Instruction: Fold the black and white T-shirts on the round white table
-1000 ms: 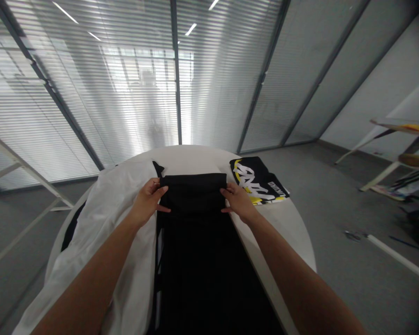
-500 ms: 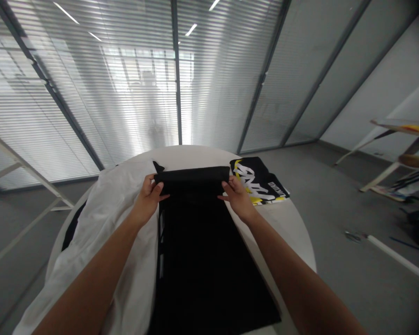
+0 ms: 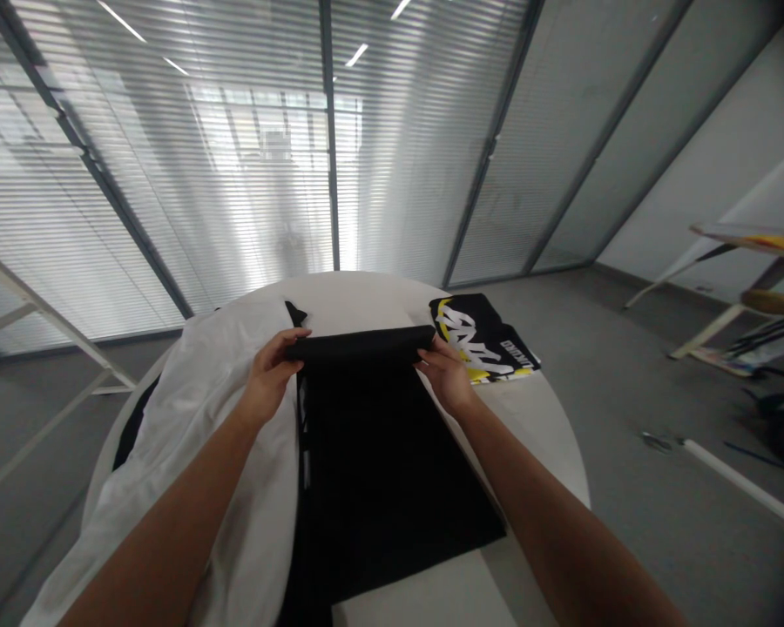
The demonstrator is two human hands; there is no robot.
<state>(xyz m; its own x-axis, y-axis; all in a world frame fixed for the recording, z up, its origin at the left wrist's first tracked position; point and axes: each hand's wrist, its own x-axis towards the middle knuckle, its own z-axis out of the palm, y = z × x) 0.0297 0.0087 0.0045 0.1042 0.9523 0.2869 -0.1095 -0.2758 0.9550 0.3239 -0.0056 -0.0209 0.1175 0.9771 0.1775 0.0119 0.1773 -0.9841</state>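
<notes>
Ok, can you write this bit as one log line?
left hand: holds black cloth, far end | right hand: holds same end | white cloth: left of it | printed cloth: folded, right side

Black cloth (image 3: pixel 392 461) cut off below; possible scissors (image 3: pixel 657 442) blurred.

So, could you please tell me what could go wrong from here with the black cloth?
The black cloth has a slanting near edge, so its layers may end up uneven. The left hand grips it close to the white cloth and might drag that along. The right hand is close to the printed cloth and could nudge it.
</notes>
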